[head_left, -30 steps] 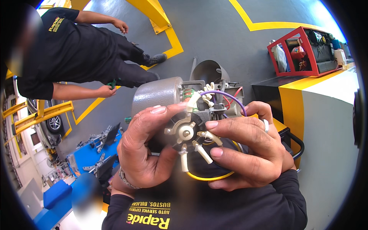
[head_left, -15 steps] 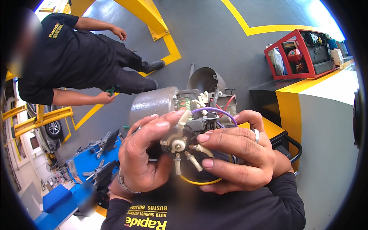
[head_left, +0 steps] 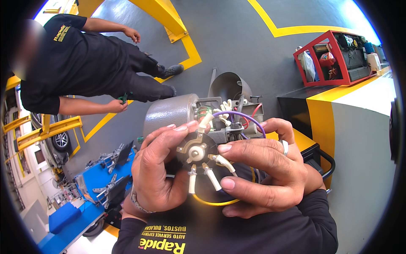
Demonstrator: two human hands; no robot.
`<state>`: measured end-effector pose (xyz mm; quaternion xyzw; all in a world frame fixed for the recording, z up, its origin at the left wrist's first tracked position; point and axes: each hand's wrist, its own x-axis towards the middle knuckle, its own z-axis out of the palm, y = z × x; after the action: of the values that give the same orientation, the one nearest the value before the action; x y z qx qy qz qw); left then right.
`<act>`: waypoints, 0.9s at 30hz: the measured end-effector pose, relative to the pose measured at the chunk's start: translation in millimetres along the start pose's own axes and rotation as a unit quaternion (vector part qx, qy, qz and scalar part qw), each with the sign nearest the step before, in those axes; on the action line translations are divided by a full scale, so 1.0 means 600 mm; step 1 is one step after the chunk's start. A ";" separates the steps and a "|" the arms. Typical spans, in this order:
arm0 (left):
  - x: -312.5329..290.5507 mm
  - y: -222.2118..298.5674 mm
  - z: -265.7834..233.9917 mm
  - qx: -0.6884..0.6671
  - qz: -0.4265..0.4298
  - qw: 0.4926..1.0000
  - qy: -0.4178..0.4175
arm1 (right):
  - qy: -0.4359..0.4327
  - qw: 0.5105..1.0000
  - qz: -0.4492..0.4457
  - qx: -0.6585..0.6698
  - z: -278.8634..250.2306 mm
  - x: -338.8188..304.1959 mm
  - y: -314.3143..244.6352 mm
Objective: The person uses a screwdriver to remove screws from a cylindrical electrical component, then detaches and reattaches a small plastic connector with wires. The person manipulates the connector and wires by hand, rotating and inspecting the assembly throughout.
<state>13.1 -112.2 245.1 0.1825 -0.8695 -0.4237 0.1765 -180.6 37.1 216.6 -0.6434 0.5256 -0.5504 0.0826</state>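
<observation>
My left hand (head_left: 156,167) grips a round dark rotary switch (head_left: 183,157) with a pale centre hub, fingers along its far edge and thumb curled at its near left side. Off-white sleeved wire terminals (head_left: 212,179) fan out from its rim. A purple wire (head_left: 242,114) arches from the top terminal toward the right; a yellow wire (head_left: 215,204) loops below. Closed around a sleeved terminal (head_left: 225,163) on the switch's right side is my right hand (head_left: 270,169), its fingertips on either side. Just beyond both hands sits a grey metal machine (head_left: 169,116) with exposed wiring.
A metal cone-shaped shroud (head_left: 230,86) rises behind the machine. Another person (head_left: 93,67) stands at far left, holding a small green item. A red-framed cabinet (head_left: 323,59) is at far right, beside a yellow-edged counter (head_left: 320,127). Blue workbenches (head_left: 95,173) lie at left.
The rotary switch has tilted and risen slightly in my hands, its lower terminals swinging a little left. Both hands keep nearly the same hold.
</observation>
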 end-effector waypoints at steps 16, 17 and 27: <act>-0.003 -0.002 0.011 -0.059 -0.005 0.998 0.026 | -0.013 1.000 -0.001 0.007 0.005 -0.002 -0.005; -0.003 -0.003 0.010 -0.061 -0.002 0.998 0.026 | -0.012 1.000 0.004 0.008 0.005 -0.002 -0.006; 0.009 -0.005 -0.011 -0.029 0.043 0.998 -0.047 | -0.018 0.999 0.020 0.029 0.003 -0.014 -0.001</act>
<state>12.0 -120.6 247.2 0.1193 -0.8711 -0.4492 0.1589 -177.5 43.2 211.3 -0.6401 0.5202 -0.5522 0.1215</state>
